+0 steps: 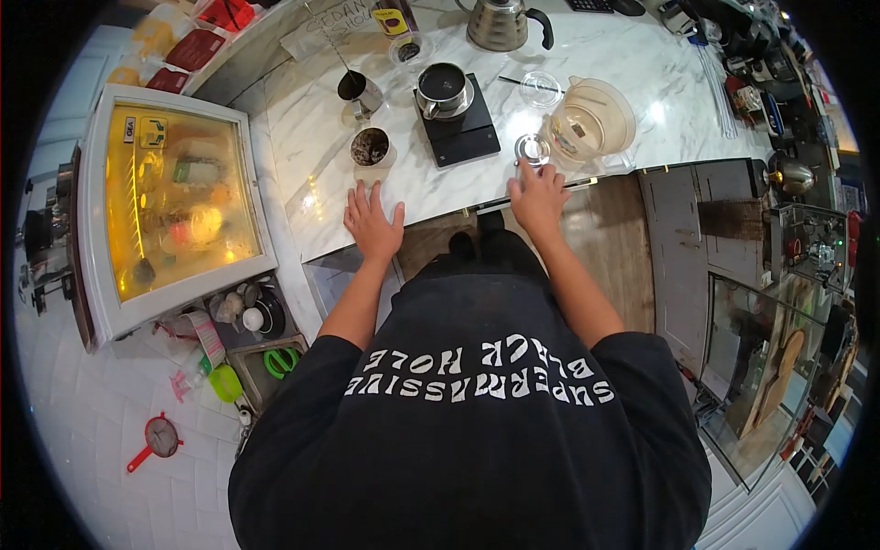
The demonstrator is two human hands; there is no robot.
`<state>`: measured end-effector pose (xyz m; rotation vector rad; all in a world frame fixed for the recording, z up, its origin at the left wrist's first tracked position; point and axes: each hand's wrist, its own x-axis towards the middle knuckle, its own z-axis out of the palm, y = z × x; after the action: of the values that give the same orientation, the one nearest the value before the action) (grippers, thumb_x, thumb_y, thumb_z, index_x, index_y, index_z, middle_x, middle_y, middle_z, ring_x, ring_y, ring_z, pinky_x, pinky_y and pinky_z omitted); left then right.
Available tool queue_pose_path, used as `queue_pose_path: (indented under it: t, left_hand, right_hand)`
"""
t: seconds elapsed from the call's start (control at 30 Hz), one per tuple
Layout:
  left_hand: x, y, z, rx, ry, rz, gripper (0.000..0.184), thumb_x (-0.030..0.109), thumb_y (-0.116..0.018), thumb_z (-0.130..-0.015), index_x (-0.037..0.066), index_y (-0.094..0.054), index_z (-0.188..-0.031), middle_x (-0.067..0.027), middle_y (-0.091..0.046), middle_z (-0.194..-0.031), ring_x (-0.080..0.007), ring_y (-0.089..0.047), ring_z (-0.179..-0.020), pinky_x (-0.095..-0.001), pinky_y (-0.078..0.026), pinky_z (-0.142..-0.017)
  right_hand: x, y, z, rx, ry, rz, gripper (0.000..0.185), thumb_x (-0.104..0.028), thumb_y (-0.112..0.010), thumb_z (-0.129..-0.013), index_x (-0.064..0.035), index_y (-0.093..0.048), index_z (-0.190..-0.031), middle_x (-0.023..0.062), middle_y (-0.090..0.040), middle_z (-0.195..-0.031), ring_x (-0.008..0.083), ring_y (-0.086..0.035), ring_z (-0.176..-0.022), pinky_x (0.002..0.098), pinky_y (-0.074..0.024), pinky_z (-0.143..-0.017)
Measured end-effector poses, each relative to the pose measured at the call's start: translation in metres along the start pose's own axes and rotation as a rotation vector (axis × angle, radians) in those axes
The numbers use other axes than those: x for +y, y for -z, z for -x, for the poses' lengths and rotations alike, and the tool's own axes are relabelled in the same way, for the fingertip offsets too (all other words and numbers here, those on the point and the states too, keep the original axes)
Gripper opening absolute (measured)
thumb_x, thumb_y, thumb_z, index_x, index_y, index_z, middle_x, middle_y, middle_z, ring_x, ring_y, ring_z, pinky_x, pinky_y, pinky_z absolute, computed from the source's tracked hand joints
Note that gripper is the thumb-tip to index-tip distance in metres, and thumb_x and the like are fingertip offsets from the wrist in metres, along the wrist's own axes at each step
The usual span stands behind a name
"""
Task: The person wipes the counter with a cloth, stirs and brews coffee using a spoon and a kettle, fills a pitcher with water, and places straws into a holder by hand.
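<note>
My left hand [374, 220] lies open with fingers spread at the front edge of the marble counter. Just beyond its fingertips stands a cup with dark contents like coffee grounds [370, 147]. My right hand [539, 197] rests at the counter edge, fingers apart. Its fingertips reach a small clear round dish [532, 149]; whether they touch it I cannot tell. Between the hands, farther back, a black digital scale [458, 136] bears a metal-rimmed vessel with dark contents [443, 84]. Beside it stands a small metal pitcher [359, 92].
A clear plastic pitcher [610, 115] stands right of my right hand, near a clear lid [541, 89]. A gooseneck kettle [498, 26] is at the back. On the left is a yellow-lit glass-door cabinet [183, 202]; a red strainer [162, 436] hangs on the tiled wall.
</note>
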<state>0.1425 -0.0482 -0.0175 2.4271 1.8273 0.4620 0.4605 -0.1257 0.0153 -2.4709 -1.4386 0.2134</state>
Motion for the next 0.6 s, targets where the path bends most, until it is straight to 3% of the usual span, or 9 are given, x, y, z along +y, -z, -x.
queue_pose_path:
  t: [0.1,0.3,0.53,0.6]
  left_hand:
    - [0.002,0.002,0.0,-0.001,-0.003,-0.02,0.069,0.048,-0.068,-0.094,0.013,-0.052,-0.152,-0.0165,-0.04,-0.164,-0.0399,-0.03,-0.154,-0.0565,-0.022,-0.122]
    - [0.001,0.002,0.002,0.019,-0.037,-0.026,0.07,0.046,-0.067,-0.096,0.012,-0.048,-0.155,-0.0187,-0.038,-0.164,-0.0411,-0.032,-0.153,-0.0562,-0.024,-0.121]
    - [0.001,0.003,0.0,0.01,-0.025,-0.027,0.071,0.047,-0.067,-0.096,0.012,-0.049,-0.155,-0.0186,-0.039,-0.164,-0.041,-0.032,-0.153,-0.056,-0.024,-0.121]
    - [0.001,0.003,0.001,0.016,-0.027,-0.03,0.071,0.047,-0.067,-0.095,0.012,-0.049,-0.155,-0.0185,-0.039,-0.164,-0.041,-0.032,-0.153,-0.0559,-0.024,-0.121]
  right_hand:
    - [0.005,-0.007,0.021,-0.058,0.036,-0.053,0.056,-0.038,-0.073,-0.091,-0.0252,-0.063,-0.144,0.0132,-0.058,-0.124,0.0367,-0.055,-0.117,0.0592,-0.0424,-0.095]
    - [0.0,-0.005,0.007,0.14,-0.082,-0.08,0.057,-0.041,-0.074,-0.091,-0.0265,-0.062,-0.145,0.0134,-0.057,-0.125,0.0359,-0.054,-0.117,0.0575,-0.0417,-0.096]
    - [-0.008,-0.007,0.025,0.016,-0.012,-0.014,0.057,-0.044,-0.073,-0.092,-0.0273,-0.062,-0.145,0.0147,-0.056,-0.127,0.0364,-0.052,-0.119,0.0575,-0.041,-0.096]
    - [-0.01,-0.012,0.041,0.054,0.008,-0.069,0.057,-0.042,-0.075,-0.092,-0.0235,-0.062,-0.145,0.0147,-0.057,-0.126,0.0358,-0.052,-0.119,0.0574,-0.0412,-0.097]
